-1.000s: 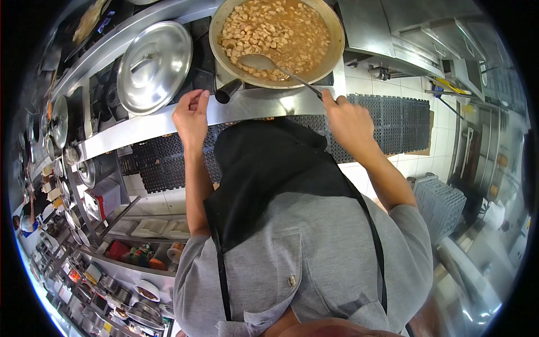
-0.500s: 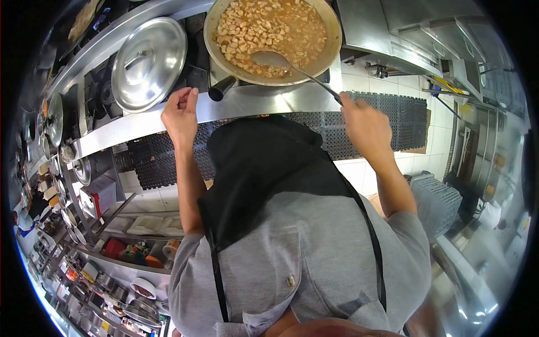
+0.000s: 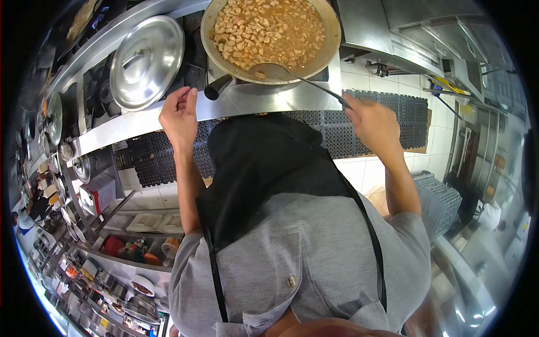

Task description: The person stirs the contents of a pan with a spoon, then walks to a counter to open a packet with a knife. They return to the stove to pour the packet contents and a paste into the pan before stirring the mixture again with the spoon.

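A wide pan [image 3: 335, 53] at the top of the view holds small pale chunks in thin brown sauce [image 3: 264, 31]. My right hand [image 3: 376, 124] is closed round the handle end of a long metal spoon [image 3: 318, 87]. The spoon's bowl rests in the sauce at the pan's near edge, partly covered. Beside the pan's black handle [image 3: 218, 87], but apart from it, my left hand [image 3: 179, 115] hovers with loosely curled fingers, thumb apart, and nothing in it. A round steel lid [image 3: 147, 63] lies on the stove just beyond that hand.
A steel ledge [image 3: 264, 100] runs along the stove front. Black rubber matting [image 3: 387, 109] covers part of the tiled floor. Steel counters [image 3: 365, 28] stand at the right, near a grey crate [image 3: 438, 196]. Shelves with pans and containers [image 3: 137, 247] fill the left side.
My right hand has shifted right and slightly down, drawing the spoon's bowl closer to the pan's near rim. The left hand stays nearly where it was.
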A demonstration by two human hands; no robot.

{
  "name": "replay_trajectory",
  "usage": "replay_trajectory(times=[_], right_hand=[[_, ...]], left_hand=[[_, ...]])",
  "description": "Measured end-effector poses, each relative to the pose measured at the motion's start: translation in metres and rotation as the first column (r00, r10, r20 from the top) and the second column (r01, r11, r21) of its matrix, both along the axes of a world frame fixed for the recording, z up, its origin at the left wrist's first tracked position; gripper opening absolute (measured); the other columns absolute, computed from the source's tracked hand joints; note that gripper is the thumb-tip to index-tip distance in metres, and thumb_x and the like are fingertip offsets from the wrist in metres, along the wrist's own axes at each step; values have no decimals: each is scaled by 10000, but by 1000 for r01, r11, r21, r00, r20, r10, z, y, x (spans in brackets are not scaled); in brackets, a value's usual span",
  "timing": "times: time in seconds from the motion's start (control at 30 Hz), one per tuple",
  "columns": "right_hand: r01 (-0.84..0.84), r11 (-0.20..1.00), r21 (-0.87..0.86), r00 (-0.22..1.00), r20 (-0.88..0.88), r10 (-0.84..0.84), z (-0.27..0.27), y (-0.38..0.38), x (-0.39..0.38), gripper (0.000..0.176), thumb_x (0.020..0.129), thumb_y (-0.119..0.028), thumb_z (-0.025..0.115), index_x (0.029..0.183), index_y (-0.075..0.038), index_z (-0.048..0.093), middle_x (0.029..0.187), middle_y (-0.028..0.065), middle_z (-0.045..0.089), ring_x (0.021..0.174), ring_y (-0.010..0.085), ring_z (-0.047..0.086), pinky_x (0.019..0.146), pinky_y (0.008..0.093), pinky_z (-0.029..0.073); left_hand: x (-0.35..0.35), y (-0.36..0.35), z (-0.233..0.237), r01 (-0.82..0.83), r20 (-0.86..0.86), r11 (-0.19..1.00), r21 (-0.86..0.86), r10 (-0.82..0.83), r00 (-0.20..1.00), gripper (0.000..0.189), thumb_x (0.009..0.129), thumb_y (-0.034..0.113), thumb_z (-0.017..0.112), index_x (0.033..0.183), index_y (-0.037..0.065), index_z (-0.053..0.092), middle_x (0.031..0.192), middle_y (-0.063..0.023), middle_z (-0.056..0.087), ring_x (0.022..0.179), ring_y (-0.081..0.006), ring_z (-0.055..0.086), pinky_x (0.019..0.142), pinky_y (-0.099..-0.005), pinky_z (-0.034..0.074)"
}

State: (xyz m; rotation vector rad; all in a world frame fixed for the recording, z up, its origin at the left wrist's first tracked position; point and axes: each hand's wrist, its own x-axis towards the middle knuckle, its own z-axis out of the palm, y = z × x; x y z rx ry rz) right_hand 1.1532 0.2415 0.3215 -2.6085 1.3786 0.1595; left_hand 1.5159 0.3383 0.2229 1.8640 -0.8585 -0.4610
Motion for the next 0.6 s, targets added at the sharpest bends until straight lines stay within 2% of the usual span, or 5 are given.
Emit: replay_trajectory(times=[0.13, 0.33, 0.4, 0.53, 0.6], right_hand=[[60, 995, 75, 997, -49, -56, 6, -2, 1, 281, 883, -213, 628, 1155, -147, 644, 811, 129, 677, 725, 368, 649, 646, 467, 515], [66, 961, 267, 971, 205, -124, -14, -25, -7, 261, 856, -189, 649, 1101, -109, 689, 721, 192, 649, 705, 386, 638, 658, 454, 495], [78, 878, 471, 948, 238, -212, -24, -37, -9, 263, 851, -177, 645, 1090, -78, 694, 754, 212, 649, 699, 391, 628, 673, 439, 475], [53, 849, 527, 956, 219, -195, -30, -52, -10, 286, 849, -187, 650, 1100, -57, 688, 791, 227, 656, 725, 381, 630, 682, 432, 466], [-18, 869, 494, 948, 284, -142, -29, -54, -10, 276, 867, -124, 644, 1132, -50, 669, 672, 126, 605, 569, 211, 528, 584, 355, 437]], left_hand=[[-11, -3, 6, 54, 162, 998, -37, -47, 986, 172, 843, 114, 740, 963, -5, 701, 746, -64, 644, 608, -109, 571, 561, -252, 472], [-51, -16, 8, 303, 401, 953, -25, -268, 876, 150, 805, 68, 746, 941, 18, 706, 736, -100, 627, 608, -209, 616, 552, -306, 482], [-60, -26, -1, 457, 518, 889, 31, -406, 753, 151, 804, 80, 726, 937, 15, 699, 763, -126, 639, 643, -281, 636, 570, -365, 500], [-74, -49, -13, 455, 535, 862, 224, -499, 682, 81, 817, 104, 661, 844, 29, 650, 787, -120, 642, 695, -325, 657, 594, -432, 530], [-78, -58, -22, 360, 574, 840, 407, -541, 614, 113, 829, 129, 640, 829, 18, 661, 840, -148, 641, 749, -332, 666, 622, -426, 537]])
